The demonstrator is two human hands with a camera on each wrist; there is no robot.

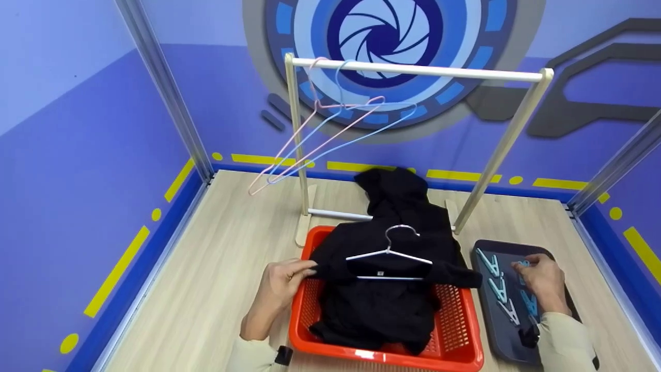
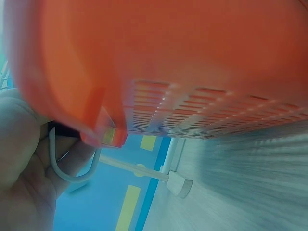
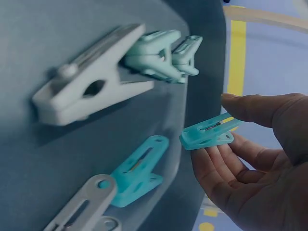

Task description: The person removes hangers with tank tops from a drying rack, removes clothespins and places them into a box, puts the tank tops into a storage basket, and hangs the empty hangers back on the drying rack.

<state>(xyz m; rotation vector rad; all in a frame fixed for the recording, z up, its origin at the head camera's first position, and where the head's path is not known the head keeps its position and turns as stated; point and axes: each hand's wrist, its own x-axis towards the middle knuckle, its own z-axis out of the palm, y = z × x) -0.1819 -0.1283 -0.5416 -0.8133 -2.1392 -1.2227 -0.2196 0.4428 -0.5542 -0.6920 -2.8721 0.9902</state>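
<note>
A black garment [image 1: 330,248] lies over a red basket [image 1: 379,357], with a white clothes hanger [image 1: 388,252] through its neck and the metal hook pointing up. My left hand [image 1: 279,284] pinches the garment at its left shoulder, above the basket's left rim; in the left wrist view a white hanger end [image 2: 72,179] loops out beside the fingers. Over the dark tray [image 1: 508,349] on the right, my right hand [image 1: 546,283] holds a teal clothespin [image 3: 204,134] between thumb and fingers. More clothespins lie there: pale green [image 3: 151,55], teal [image 3: 139,168] and grey [image 3: 91,79].
Behind the basket stands a wooden clothes rack [image 1: 423,70]. A pink hanger [image 1: 289,144] and a blue hanger [image 1: 356,137] hang at its left end. Part of the black cloth [image 1: 395,191] stretches back over the rack's lower bar. Walls enclose the wooden tabletop [image 1: 206,274].
</note>
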